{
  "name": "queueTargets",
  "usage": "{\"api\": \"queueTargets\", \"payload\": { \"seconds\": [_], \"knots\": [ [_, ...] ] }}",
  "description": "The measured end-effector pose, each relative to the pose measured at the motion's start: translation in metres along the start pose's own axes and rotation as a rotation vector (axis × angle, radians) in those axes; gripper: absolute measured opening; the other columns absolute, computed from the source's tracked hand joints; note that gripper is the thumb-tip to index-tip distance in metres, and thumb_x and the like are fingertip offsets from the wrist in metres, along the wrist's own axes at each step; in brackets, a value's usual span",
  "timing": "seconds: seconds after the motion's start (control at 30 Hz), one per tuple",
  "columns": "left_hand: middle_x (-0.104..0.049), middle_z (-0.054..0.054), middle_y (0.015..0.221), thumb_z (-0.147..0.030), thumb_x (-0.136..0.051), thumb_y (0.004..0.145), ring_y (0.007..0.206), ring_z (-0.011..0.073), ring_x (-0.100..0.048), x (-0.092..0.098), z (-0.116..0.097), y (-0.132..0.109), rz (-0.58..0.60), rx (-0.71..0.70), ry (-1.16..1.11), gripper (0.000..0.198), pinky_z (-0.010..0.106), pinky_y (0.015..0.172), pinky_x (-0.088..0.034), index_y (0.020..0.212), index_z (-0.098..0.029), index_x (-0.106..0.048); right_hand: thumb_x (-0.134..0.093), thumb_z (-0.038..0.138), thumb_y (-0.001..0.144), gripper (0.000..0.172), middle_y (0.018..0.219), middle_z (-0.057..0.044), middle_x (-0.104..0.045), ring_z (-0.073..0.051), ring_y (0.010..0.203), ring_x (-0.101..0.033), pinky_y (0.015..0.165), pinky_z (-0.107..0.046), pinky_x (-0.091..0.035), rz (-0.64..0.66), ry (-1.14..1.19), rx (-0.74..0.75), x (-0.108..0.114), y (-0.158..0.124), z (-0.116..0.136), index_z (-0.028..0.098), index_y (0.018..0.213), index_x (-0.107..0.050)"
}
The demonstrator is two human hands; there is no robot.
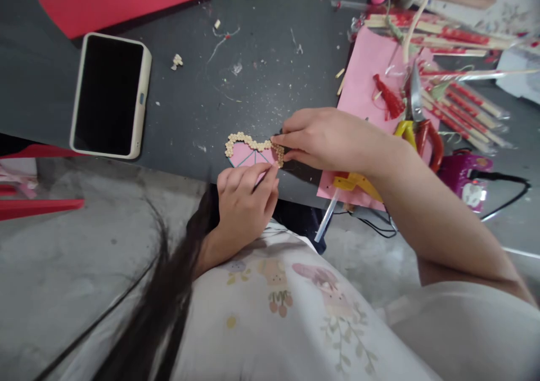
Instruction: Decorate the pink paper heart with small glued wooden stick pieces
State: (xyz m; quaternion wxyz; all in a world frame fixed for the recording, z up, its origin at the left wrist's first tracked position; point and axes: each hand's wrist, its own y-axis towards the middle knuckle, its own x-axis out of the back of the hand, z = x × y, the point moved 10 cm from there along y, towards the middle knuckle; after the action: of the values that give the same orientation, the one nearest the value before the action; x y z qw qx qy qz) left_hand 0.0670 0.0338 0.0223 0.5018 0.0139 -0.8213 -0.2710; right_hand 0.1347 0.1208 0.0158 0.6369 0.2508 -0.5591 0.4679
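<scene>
Right at the near edge of the dark grey bench (189, 105), the flat pink paper piece with dark lines (240, 153) lies between my two hands, a wavy border of tiny pale round bits (241, 138) running along its far side. My right grip (320, 139) is in close there, thumb and fingers nearly together at the border's right end; whether a bit is pinched between them, I cannot tell. My left grip (243, 198) curls over the piece's near side, fingers bunched; its underside is hidden, so I cannot tell how firmly it holds. Over to the right, silver-bladed scissors with yellow and red handles (416, 97) lie beside a red tassel (391, 101) on a pink sheet (363, 66). Off left, a black-screened phone in a cream case (109, 94) lies flat.
</scene>
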Motion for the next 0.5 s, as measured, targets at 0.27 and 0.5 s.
{"api": "queueTargets", "payload": {
  "seconds": [0.27, 0.5],
  "knots": [
    [-0.074, 0.005, 0.101, -0.022, -0.061, 0.089, 0.091, 0.0184, -0.065, 0.008, 0.007, -0.002, -0.005, 0.045, -0.071, 0.020, 0.037, 0.092, -0.039, 0.108, -0.022, -0.069, -0.047, 0.027, 0.098, 0.029, 0.093, -0.010, -0.066, -0.022, 0.087, -0.060, 0.073, -0.034, -0.041, -0.033, -0.009, -0.006, 0.001, -0.003, -0.002, 0.013, 0.111, -0.069],
    [-0.074, 0.005, 0.103, -0.021, -0.060, 0.089, 0.091, 0.0191, -0.064, 0.006, 0.002, 0.002, 0.032, -0.011, -0.033, 0.021, 0.039, 0.088, -0.037, 0.110, -0.021, -0.066, -0.046, 0.029, 0.098, 0.031, 0.095, -0.011, -0.065, -0.023, 0.089, -0.061, 0.073, -0.034, -0.044, -0.044, -0.023, -0.056, 0.011, -0.011, -0.006, 0.016, 0.114, -0.068]
  ]
}}
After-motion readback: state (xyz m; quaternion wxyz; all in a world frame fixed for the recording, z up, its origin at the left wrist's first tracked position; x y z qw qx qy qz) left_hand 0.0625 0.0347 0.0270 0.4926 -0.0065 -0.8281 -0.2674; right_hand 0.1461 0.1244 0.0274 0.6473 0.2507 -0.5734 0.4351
